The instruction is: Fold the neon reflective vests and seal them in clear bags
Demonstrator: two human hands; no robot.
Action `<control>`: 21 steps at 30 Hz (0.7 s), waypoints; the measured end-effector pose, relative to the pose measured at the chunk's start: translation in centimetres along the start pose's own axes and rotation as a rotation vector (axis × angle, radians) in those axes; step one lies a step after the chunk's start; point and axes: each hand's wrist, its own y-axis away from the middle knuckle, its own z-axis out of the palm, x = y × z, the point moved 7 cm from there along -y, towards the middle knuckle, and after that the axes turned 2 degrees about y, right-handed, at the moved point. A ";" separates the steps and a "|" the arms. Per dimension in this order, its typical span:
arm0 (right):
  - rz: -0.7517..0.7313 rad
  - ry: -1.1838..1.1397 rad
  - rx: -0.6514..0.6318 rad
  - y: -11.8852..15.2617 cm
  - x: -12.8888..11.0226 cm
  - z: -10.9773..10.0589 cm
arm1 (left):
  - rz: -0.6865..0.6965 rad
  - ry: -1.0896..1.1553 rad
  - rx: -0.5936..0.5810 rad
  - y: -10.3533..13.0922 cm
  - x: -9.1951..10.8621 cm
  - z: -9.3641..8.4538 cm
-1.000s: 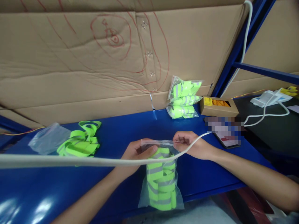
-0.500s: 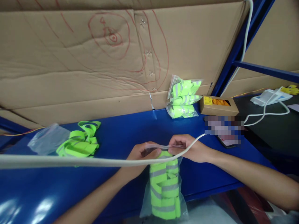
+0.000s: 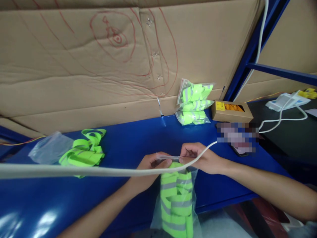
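Observation:
My left hand [image 3: 146, 170] and my right hand [image 3: 200, 157] both pinch the top edge of a clear plastic bag [image 3: 177, 201]. The bag is filled with neon green reflective bands and hangs over the front edge of the blue table [image 3: 138, 138]. The bag's mouth is stretched flat between my fingers. A white cable [image 3: 74, 171] runs across in front of my hands.
A loose pile of green bands [image 3: 83, 153] and an empty clear bag [image 3: 49, 150] lie at the left. Filled bags [image 3: 194, 104] are stacked against the cardboard wall [image 3: 99, 66]. A small brown box [image 3: 231, 111], a phone and a white power strip [image 3: 284, 100] sit at the right.
The bag has shifted right and lower over the table edge. My hands have drawn closer together along its top edge, pressing the mouth flat.

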 end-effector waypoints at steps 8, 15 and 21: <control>0.034 0.050 -0.052 -0.3 0.2 0.2 | -0.014 -0.006 -0.014 0.1 0.2 0.1; -0.009 0.133 0.033 -0.1 0.1 0.2 | -0.007 -0.015 -0.024 -0.1 -0.4 0.2; -0.044 0.194 0.039 0.1 -0.4 0.1 | -0.016 0.034 0.006 -0.1 -0.5 0.2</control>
